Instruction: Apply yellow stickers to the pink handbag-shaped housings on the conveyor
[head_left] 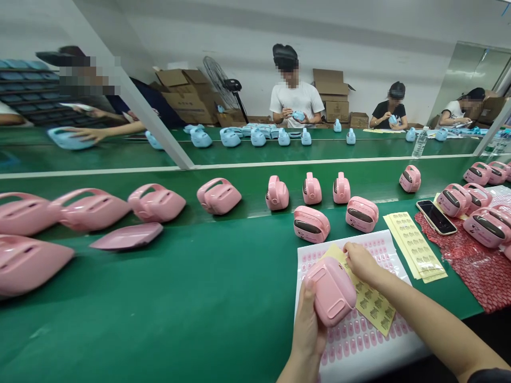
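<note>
My left hand (pixel 309 324) is closed round a small pink plastic device (pixel 333 291) with rounded corners, its flat panel side facing me. Beyond it, my right hand (pixel 361 261) has its fingers pinched together at the upper edge of a yellow sticker sheet (pixel 375 303); what is between the fingertips is hidden. That sheet carries rows of dark printed labels and is partly covered by the device. It lies over a larger white sheet (pixel 359 351) with rows of small pink oval stickers. Just behind stand two pink devices with dark front windows, one a handled device (pixel 311 223).
More pink handled devices (pixel 219 196) stand along the green belt (pixel 247 173). On the right are pale yellow label sheets (pixel 415 246), a phone (pixel 436 216) and red bubble wrap (pixel 475 266). Across, co-workers handle blue devices near a water bottle (pixel 420 142). A slanted white post (pixel 147 101) rises left.
</note>
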